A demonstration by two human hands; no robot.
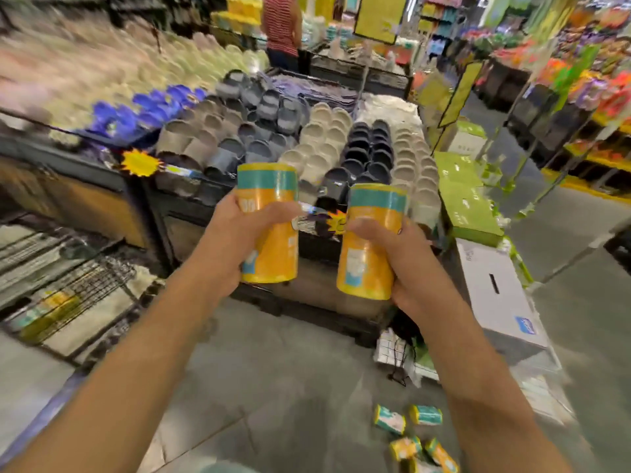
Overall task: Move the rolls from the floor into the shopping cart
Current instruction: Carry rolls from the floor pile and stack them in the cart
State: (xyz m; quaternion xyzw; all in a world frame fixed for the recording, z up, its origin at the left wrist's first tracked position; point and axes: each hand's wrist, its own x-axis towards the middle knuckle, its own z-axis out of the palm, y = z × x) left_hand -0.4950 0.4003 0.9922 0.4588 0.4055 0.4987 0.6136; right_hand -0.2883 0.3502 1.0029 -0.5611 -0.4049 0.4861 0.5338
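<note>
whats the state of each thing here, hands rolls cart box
left hand: grips a roll, held up
right hand: grips a roll, held up
left roll: upright, off the floor
right roll: upright, off the floor
rolls on the floor: lying loose, not yet picked up
shopping cart: at left, at least one roll inside
white box: on the floor, closed

We are seeing glossy plastic film shining on two yellow-and-teal cylindrical rolls [267, 230] [370, 244]; thin black metal wire forming the shopping cart [85, 285]; matt rubbery moulding on grey and cream slippers [307, 141]; smooth matt white cardboard box [495, 285]; dull grey floor tiles [290, 387].
</note>
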